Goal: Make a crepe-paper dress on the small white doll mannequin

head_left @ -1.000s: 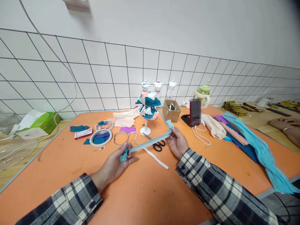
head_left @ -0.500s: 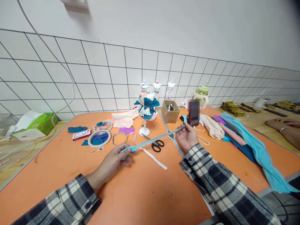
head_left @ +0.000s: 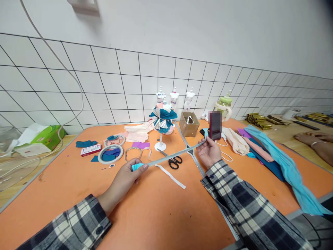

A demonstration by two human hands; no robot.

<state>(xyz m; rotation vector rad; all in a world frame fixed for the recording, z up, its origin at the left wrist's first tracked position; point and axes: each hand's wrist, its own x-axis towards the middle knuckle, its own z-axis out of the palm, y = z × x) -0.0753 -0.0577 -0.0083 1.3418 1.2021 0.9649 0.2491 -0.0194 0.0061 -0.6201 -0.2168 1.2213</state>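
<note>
A narrow pale grey strip [head_left: 171, 155] is stretched between my two hands above the orange table. My left hand [head_left: 130, 172] pinches its near end together with a bright blue piece of crinkled material [head_left: 137, 167]. The far end is held between thumb and fingers of my right hand [head_left: 209, 151], slightly higher up. Under the strip lie black-handled scissors [head_left: 174, 162], partly covered by it. A loose white strip [head_left: 171, 176] rests just in front. Behind stands a small white stand [head_left: 160, 146] carrying a teal and white ruffled dress [head_left: 163, 119].
Left are tape rolls [head_left: 110, 160] and a red-white box [head_left: 91, 150]. At the back stand a cardboard box [head_left: 189, 124], a dark phone-like object [head_left: 215, 126] and a green-lidded bottle [head_left: 224, 104]. Coloured material [head_left: 283, 152] lies right; another person's hand [head_left: 307, 138] rests beyond.
My left hand has shifted slightly left along the strip, its thumb now over where blue meets grey. My right hand has moved slightly right and still grips the far end.
</note>
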